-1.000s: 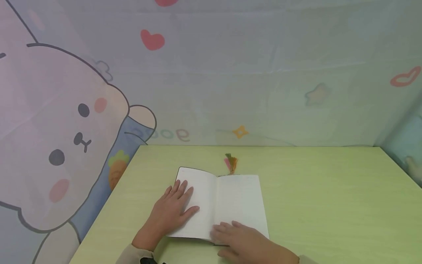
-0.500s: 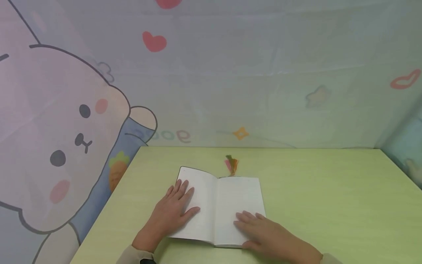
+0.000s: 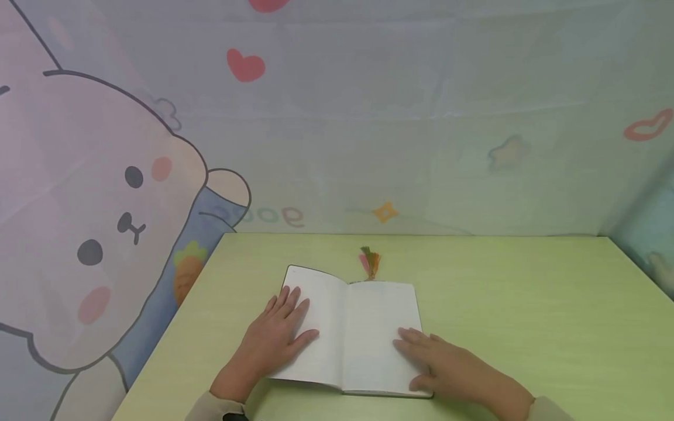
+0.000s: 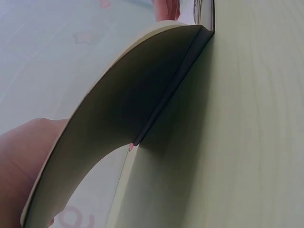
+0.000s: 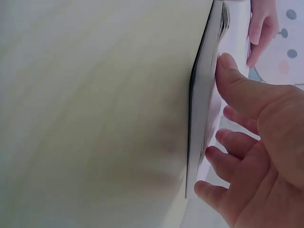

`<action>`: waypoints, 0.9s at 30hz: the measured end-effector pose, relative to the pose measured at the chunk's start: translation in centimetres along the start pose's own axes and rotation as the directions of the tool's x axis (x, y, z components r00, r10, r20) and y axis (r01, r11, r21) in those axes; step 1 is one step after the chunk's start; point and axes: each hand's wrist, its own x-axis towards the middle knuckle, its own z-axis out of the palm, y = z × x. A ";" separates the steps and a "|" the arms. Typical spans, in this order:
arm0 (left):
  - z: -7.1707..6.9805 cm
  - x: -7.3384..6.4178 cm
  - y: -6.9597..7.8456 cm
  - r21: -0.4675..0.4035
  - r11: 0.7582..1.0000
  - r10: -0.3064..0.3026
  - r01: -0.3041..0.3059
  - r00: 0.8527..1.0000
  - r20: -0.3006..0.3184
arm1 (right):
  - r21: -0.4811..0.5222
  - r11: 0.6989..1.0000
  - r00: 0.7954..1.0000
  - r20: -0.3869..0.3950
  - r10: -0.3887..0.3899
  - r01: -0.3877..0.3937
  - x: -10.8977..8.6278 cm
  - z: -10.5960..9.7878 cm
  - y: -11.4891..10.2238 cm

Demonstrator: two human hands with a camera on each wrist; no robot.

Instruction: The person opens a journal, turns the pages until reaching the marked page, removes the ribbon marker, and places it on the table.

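Note:
An open notebook (image 3: 371, 336) with white pages and a dark cover lies on the table. My left hand (image 3: 271, 340) rests on its left page, fingers extended and thumb spread toward the spine. In the left wrist view the left cover (image 4: 128, 90) bows up off the tabletop, with part of that hand behind its edge. My right hand (image 3: 455, 368) is at the right page's outer edge, fingertips over the margin and thumb near the lower corner. In the right wrist view its fingers, slightly bent, lie along the page block (image 5: 202, 109).
Beyond the spine's top end lies a tassel (image 3: 370, 262) in pink, green and orange. The pale green table (image 3: 526, 316) extends well to the right. A printed cloth backdrop (image 3: 395, 117) with a cartoon animal hangs behind and to the left.
My right hand has slid from the spine's lower end across the right page to its outer edge, uncovering the page. The left hand has stayed in place.

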 end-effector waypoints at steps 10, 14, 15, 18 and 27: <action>-0.3 -0.1 0.1 -0.028 1.000 -0.007 0.007 1.000 0.013 | 0.084 0.996 0.999 0.042 -0.028 0.025 -0.4 -0.7 0.8; -0.3 -0.1 0.1 -0.020 1.000 -0.008 0.008 1.000 0.013 | 0.125 0.992 0.998 0.057 -0.029 0.022 -0.5 -0.8 1.0; -0.3 -0.1 0.1 -0.017 1.000 -0.006 0.006 1.000 0.013 | 0.132 0.991 0.998 0.060 -0.029 0.021 -0.5 -0.8 1.0; -0.3 -0.1 0.0 -0.003 1.000 -0.004 0.004 1.000 0.017 | 0.155 0.988 0.997 0.071 -0.031 0.019 -0.4 -1.0 1.1; -0.2 -0.1 0.1 -0.003 1.000 -0.013 0.013 1.000 0.007 | 0.178 0.983 0.998 0.038 -0.050 0.043 -0.2 -1.0 1.3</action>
